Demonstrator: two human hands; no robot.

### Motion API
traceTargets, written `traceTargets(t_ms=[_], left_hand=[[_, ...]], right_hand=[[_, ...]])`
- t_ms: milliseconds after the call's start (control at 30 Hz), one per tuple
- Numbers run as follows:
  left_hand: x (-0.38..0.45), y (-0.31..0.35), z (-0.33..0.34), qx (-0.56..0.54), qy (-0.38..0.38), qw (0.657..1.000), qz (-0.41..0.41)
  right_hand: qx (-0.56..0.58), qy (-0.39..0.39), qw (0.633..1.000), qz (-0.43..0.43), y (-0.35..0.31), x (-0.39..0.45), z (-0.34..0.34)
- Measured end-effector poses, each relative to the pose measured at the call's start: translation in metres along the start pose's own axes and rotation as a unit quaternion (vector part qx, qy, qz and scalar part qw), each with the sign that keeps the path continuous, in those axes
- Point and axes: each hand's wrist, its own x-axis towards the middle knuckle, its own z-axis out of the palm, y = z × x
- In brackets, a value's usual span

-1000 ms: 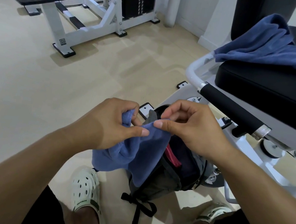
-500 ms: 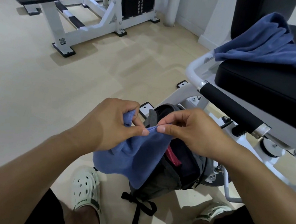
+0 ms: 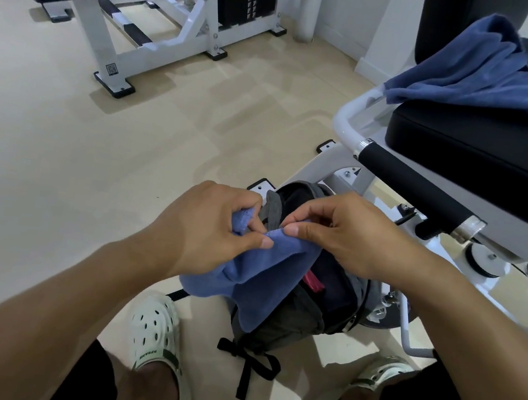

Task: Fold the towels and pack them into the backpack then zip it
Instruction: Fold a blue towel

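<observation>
A blue towel (image 3: 256, 276) hangs bunched between both hands, draped over the front of a dark grey backpack (image 3: 314, 317). My left hand (image 3: 215, 227) grips the towel's upper left part with curled fingers. My right hand (image 3: 342, 233) pinches its top edge between thumb and forefinger. The backpack stands open on the floor between my feet, a pink item showing inside. A second blue towel (image 3: 487, 78) lies crumpled on the black seat pad (image 3: 482, 161) at the upper right.
A padded black handle bar (image 3: 415, 189) on a white machine frame juts out just right of the backpack. A white weight machine (image 3: 157, 28) with a dark footplate stands at the far left. My white clogs (image 3: 155, 330) flank the bag on the beige floor.
My right hand has slid a little lower and rightward along the towel's top edge. The towel hangs slightly lower over the backpack. My left hand keeps its grip.
</observation>
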Motion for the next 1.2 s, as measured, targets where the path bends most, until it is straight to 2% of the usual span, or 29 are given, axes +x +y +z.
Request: traceTargets(t_ms=[133,200,333,400,533,633,700,800,867,1000,1100,1200], left_hand=[[0.001,0.005,-0.003,-0.042,0.002,0.999,-0.033],[0.002,0.008,-0.007,-0.065,0.037,0.994,-0.084],[0.008,-0.001,-0.031,-0.079,0.114,0.971,-0.193],[0.01,-0.009,-0.043,-0.056,0.122,0.961,-0.24],[0.012,-0.027,-0.055,-0.064,0.108,0.941,-0.314],[0.01,-0.032,-0.055,-0.079,0.157,0.945,-0.276],[0.008,-0.029,-0.048,-0.106,0.187,0.947,-0.237],[0.008,-0.018,-0.031,-0.203,0.175,0.946,-0.186],[0.008,-0.008,-0.021,-0.261,0.158,0.939,-0.161],[0.005,0.004,-0.009,-0.3,0.103,0.939,-0.132],[0.002,0.006,-0.004,-0.323,0.077,0.933,-0.136],[0.0,0.009,-0.001,-0.38,0.063,0.911,-0.147]], right_hand=[[-0.011,-0.031,0.999,0.014,-0.001,-0.001,-0.004],[0.027,0.011,0.999,0.024,0.001,-0.001,-0.004],[0.091,0.146,0.982,0.074,0.008,0.004,-0.005],[0.102,0.185,0.973,0.092,0.01,0.005,-0.007],[0.113,0.21,0.966,0.097,0.009,0.005,-0.009],[0.204,0.193,0.957,0.079,-0.001,0.003,-0.006],[0.269,0.135,0.951,0.063,-0.007,0.0,-0.004],[0.265,-0.004,0.964,0.036,-0.01,-0.004,0.002],[0.237,-0.039,0.971,0.003,-0.01,-0.006,0.009],[0.076,0.08,0.992,-0.058,-0.011,-0.007,0.016],[0.026,0.13,0.985,-0.107,-0.013,-0.008,0.018],[0.016,0.173,0.979,-0.106,-0.012,-0.006,0.018]])
